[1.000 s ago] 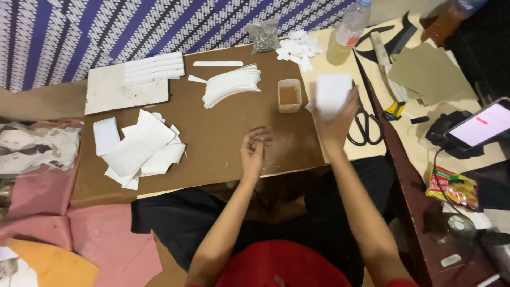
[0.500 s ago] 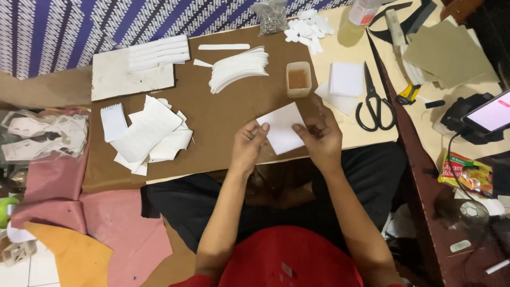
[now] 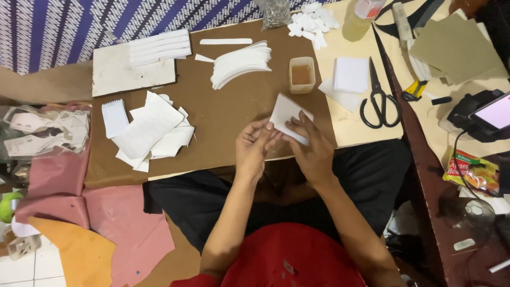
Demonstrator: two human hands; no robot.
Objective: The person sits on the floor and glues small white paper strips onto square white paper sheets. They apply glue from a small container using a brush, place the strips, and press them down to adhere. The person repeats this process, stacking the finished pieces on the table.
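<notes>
Now my left hand and right hand both pinch a white rectangular sheet, fingertips pressed on its near edge, over the brown board. Just beyond my fingers sits a small cup of brown glue; black scissors lie rightward.

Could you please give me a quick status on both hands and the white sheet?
Left hand and right hand both grip white sheet. Sheet over brown board. Nothing obstructing.
</notes>
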